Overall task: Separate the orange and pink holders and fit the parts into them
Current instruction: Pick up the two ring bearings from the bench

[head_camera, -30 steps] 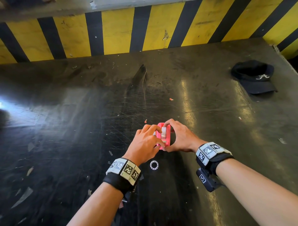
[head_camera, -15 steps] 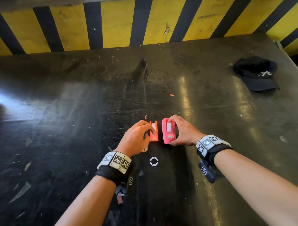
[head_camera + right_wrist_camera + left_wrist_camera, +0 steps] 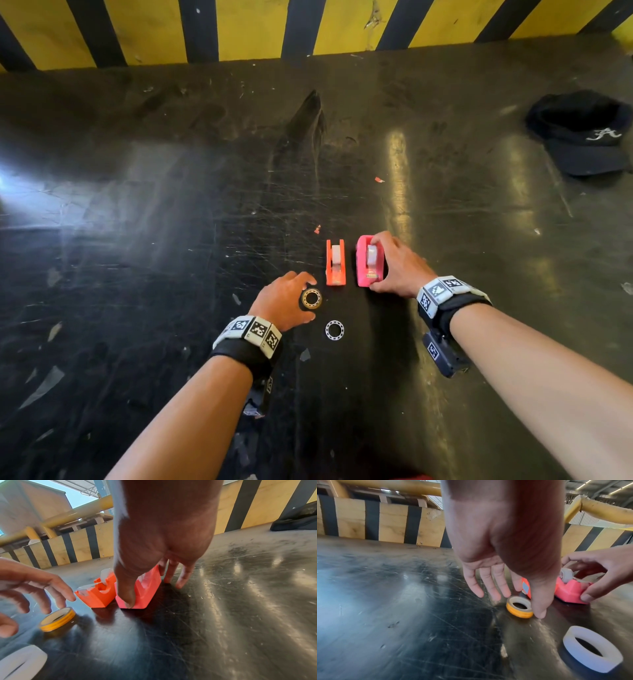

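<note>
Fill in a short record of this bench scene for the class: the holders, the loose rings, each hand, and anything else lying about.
orange holder: stands free, left of the pink one
pink holder: gripped by right hand
yellow ring: flat on table, left hand reaching over it
white ring: flat, untouched
dark cap: far right

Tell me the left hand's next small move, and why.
Probably close the left hand on the yellow tape roll and lift it. Its fingers spread just over the roll without gripping it, the orange holder stands free beside the pink holder, which the right hand steadies.
</note>
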Tool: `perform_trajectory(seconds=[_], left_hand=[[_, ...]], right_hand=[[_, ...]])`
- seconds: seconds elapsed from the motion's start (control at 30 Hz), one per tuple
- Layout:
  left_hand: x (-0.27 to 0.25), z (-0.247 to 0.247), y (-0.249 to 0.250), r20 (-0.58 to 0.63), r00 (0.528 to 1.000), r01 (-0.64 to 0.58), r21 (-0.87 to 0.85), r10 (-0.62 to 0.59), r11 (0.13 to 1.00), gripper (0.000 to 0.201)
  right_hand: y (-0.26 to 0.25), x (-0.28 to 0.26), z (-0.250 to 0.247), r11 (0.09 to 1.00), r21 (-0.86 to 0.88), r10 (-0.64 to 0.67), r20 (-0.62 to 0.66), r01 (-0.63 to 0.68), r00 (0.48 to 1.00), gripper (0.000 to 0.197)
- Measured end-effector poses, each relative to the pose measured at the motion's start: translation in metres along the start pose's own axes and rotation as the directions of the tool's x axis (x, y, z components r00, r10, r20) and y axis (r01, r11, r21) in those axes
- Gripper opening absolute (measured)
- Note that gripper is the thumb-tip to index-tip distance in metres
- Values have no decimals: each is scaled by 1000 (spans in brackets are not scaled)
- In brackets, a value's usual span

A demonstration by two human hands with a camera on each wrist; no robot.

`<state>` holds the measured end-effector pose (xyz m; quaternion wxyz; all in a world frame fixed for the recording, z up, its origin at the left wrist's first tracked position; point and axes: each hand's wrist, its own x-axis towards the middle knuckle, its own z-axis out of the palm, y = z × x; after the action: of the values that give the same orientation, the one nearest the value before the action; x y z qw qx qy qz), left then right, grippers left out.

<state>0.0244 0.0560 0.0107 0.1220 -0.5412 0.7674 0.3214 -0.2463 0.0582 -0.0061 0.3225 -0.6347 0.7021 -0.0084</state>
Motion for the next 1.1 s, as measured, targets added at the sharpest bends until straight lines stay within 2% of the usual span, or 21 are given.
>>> perform_trajectory(seconds=[0.1,0.17,0.2,0.27,0.3,0.37,0.4,0.47,0.5,0.63,0.77,0.83,0.93,1.1], left_hand=[[3,6,1,-15,1000,3,37,-2,999,64],[3,9,0,-54,999,-2,56,5,998,57],[3,11,1,-75,997,-7,61,11,998,54],[1,13,1,-106,994,-8,62,15,998,50],[0,13,1,-114,993,-7,61,14,998,49],[-3,15,0,-127,992,-4,63,12,998,49],[-4,16,0,-133,991,2,66,7,998,49],[-7,18,-1,-138,990,15,62,-6,998,49],[-9,19,-2,-138,990,22,58,-13,998,49],[-16,24,-7,-132,991,42,49,-35,998,50],[-20,21,-11,-121,992,48,26,-44,999,51],[-20,12,-14,-138,989,57,-2,-57,998,49],[-15,-10,-24,-190,979,68,-37,-74,997,49],[8,-44,-45,-263,960,86,-58,-99,995,48]], right_hand=[[-3,-5,-2,1000,-11,-3,27,4,1000,101],[-8,-13,0,996,-68,-57,-39,54,998,111],[-12,-19,2,987,-113,-125,-102,114,987,109],[-26,-32,6,938,-198,-319,-177,283,931,87],[-34,-37,9,904,-221,-403,-159,365,901,71],[-48,-47,20,842,-198,-513,-10,501,858,43],[-52,-50,27,824,-181,-529,91,536,844,37],[-59,-55,42,822,-173,-498,240,542,833,40],[-60,-56,49,832,-179,-470,274,525,839,43],[-60,-57,66,858,-172,-425,290,484,857,39],[-62,-54,63,852,-150,-445,300,502,844,34],[-70,-49,52,850,-123,-468,269,512,842,34],[-88,-32,28,851,-107,-498,147,514,855,32],[-122,16,8,851,-238,-479,17,469,878,29]])
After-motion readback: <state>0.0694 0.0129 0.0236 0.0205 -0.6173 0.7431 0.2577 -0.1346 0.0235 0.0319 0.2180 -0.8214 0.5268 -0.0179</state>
